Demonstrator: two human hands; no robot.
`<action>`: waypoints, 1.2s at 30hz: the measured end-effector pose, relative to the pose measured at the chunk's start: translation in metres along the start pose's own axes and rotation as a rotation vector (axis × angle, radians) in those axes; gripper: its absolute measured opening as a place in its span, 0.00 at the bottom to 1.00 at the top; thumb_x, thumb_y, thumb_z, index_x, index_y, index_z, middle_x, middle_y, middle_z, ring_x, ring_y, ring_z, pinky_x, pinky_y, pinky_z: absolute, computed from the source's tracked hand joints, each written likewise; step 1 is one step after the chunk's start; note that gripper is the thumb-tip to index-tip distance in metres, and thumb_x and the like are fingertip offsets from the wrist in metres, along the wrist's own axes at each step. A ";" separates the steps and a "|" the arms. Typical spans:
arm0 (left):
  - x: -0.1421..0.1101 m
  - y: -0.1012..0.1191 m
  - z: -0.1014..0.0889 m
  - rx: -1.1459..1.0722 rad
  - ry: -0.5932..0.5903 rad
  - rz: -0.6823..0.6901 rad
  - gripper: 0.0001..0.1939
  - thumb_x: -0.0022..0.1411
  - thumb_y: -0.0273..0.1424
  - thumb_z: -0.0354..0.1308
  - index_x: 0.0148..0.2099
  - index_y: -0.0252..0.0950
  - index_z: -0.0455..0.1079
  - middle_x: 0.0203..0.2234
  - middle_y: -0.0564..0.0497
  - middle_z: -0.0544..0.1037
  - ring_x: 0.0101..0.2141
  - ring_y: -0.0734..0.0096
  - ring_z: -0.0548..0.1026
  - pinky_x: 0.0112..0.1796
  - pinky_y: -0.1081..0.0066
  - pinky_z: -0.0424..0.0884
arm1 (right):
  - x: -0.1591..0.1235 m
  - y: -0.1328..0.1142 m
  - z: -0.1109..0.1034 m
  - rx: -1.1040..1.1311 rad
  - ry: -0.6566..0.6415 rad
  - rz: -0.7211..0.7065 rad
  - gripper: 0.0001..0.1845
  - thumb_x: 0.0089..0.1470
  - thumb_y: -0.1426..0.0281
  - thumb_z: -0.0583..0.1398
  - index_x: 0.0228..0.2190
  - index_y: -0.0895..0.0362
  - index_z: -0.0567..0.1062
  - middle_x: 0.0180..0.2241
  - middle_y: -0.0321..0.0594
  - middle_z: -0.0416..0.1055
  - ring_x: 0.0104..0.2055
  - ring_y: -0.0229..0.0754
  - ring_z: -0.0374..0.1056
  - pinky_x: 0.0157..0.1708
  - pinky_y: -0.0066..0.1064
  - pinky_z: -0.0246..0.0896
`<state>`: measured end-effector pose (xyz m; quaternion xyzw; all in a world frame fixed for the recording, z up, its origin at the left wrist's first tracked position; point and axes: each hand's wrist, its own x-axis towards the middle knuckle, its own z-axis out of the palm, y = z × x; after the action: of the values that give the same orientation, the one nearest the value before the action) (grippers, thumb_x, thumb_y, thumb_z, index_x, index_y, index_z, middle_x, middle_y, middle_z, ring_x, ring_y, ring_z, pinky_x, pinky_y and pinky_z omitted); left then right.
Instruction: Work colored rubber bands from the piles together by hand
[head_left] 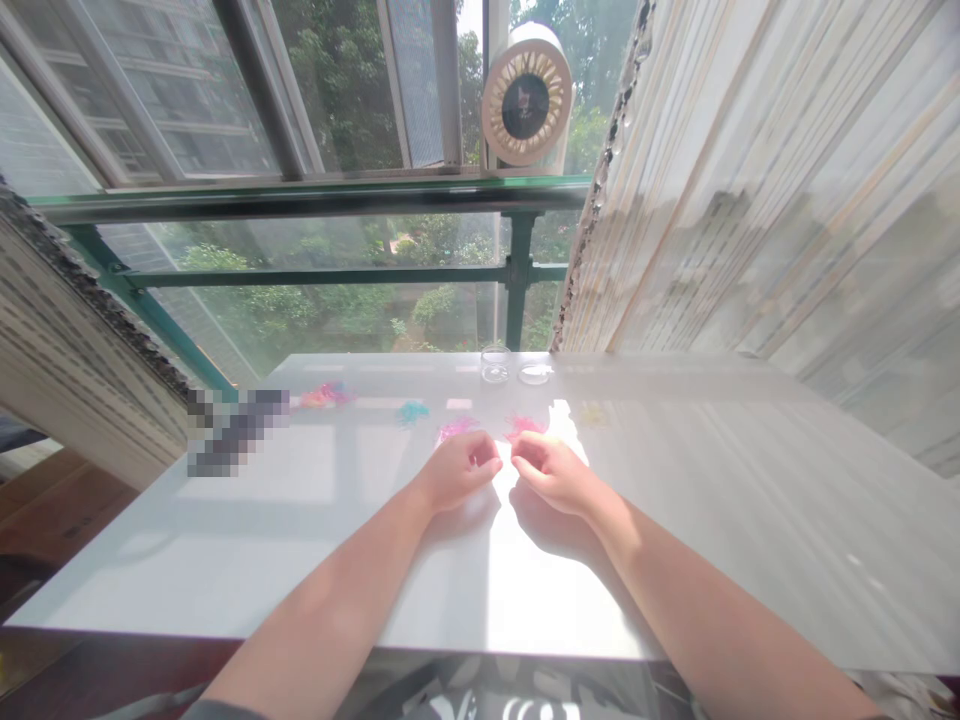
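Your left hand [459, 468] and right hand [551, 470] rest on the white table [247, 540], curled in toward each other with the fingertips almost meeting. Both are narrowed to a pinch, but whatever sits between them is too small and too washed out by the sun patch to make out — I cannot tell whether either hand actually holds something.

Take the glass jar [495, 364] at the far edge as your marker. Its lid [534, 374] lies just to the right of it. Nearer to you than the jar, the small coloured piles sit in a loose row: the purple pile [455, 430] just beyond your left knuckles, the pink pile [525, 426] just beyond your right, the teal pile [412, 411] further left, a multicoloured pile [324, 396] well left of the jar, and a faint yellow pile [592, 414] to its right.

To work well here, keep both wrists planted on the table so the fingertips stay steady. Judging from the glare, you would see fine pieces better by shifting the work slightly left — out of the bright strip. Keep the pinch light, and keep your forearms clear of the piles.
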<state>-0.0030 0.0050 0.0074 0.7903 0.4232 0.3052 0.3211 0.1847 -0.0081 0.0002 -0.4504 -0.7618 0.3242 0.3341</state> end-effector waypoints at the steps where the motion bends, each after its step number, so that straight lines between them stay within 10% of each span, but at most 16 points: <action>1: 0.000 0.000 0.000 0.001 -0.001 0.000 0.07 0.54 0.33 0.52 0.27 0.35 0.63 0.22 0.55 0.68 0.25 0.75 0.65 0.28 0.73 0.62 | 0.000 0.000 0.000 -0.005 0.004 -0.002 0.05 0.50 0.73 0.52 0.25 0.55 0.67 0.22 0.32 0.64 0.24 0.35 0.58 0.24 0.27 0.52; 36: 0.000 -0.003 0.000 0.001 -0.020 -0.002 0.07 0.55 0.33 0.52 0.27 0.35 0.62 0.23 0.55 0.68 0.26 0.75 0.64 0.29 0.74 0.61 | 0.000 0.000 -0.004 -0.017 0.047 -0.010 0.05 0.52 0.71 0.52 0.26 0.55 0.67 0.23 0.32 0.66 0.25 0.35 0.60 0.27 0.28 0.55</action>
<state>-0.0041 0.0062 0.0051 0.7931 0.4211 0.2968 0.3250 0.1879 -0.0068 0.0023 -0.4571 -0.7587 0.3053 0.3497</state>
